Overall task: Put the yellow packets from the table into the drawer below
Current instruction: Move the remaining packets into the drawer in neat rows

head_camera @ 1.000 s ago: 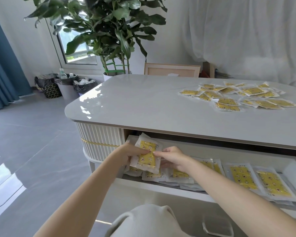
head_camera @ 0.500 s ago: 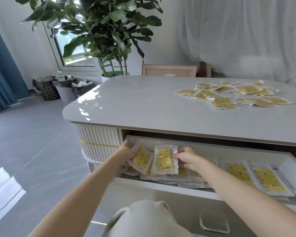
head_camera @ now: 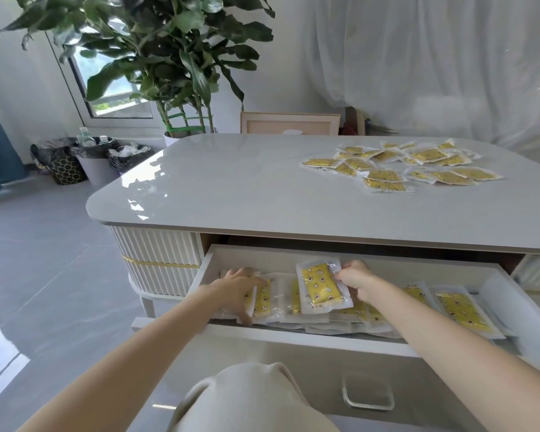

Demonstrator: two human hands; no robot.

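Fingers (head_camera: 345, 277) of right hand (head_camera: 356, 280) pinched on edge of packet (head_camera: 320, 286), held tilted above drawer (head_camera: 309, 336) centre. Left hand (head_camera: 236, 286) fingers spread flat, pressing second packet (head_camera: 262, 299) down at drawer's 9 o'clock. Half second ago both packets were lifted side by side. One stowed, one pending. Pile (head_camera: 399, 165) waits at table (head_camera: 231, 188) 2 o'clock.

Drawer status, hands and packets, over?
Left hand rests on stowed packets in drawer. Right hand pinches raised packet. Many loose packets on table. Nothing blocking.
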